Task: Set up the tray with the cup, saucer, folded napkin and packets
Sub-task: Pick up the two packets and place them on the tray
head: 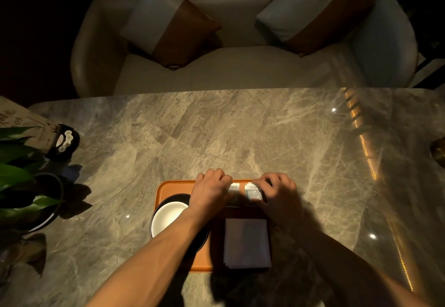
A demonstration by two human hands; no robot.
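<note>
Orange tray [168,186], rectangular with rounded corners, lies on the grey veined marble table [240,133] directly before you, its long axis running from 6 o'clock to 12 o'clock. On its 9 o'clock half sits the saucer [168,217]: a round dish with a dark rim and a white centre, partly covered by your left forearm. On the 3 o'clock half, toward the near edge, lies the folded napkin [246,243], a pale grey-lilac stack, roughly square, its layered edges showing along the side nearest you.

At the tray's 12 o'clock end two packets lie side by side, each white at the far end with printed text and bluish-grey below, their long axes pointing toward 12 o'clock. Your left hand [210,192] rests knuckles up with fingers curled over the left packet [233,187], whose left part it hides; the fingertips press on it. Your right hand [277,191] likewise curls its fingers over the right packet [252,190], with the thumb at the packet's near end. The two packets lie just apart, with a narrow dark gap between them. No cup can be made out; your left hand and forearm hide part of the tray.

At 9 o'clock on the table stands a potted plant [21,179] beside a small dark holder [63,141]. Beyond the table at 12 o'clock is a cream sofa [228,70] bearing two white-and-brown cushions.
</note>
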